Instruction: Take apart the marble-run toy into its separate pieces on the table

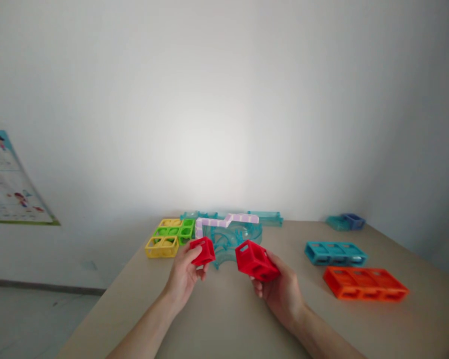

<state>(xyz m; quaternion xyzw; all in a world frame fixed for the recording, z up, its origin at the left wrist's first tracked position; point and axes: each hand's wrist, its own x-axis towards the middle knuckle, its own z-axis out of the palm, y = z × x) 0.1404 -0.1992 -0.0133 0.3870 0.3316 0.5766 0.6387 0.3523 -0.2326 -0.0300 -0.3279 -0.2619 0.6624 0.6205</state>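
My left hand (185,273) grips a small red cube block (205,251) with open window-like sides. In my right hand (282,289) is a longer red block (256,260), tilted, which looks like two cubes joined. Both are held above the table, facing each other with a gap between them. Behind the hands lie clear teal track pieces (228,239), partly covered by the left block. A pale purple zigzag strip (228,220) rests among them.
Yellow (161,248) and green blocks (186,231) sit at the back left of the table. To the right lie a teal row of blocks (336,253) and an orange row (364,284). A dark blue piece (353,221) stands at the far right, near the wall.
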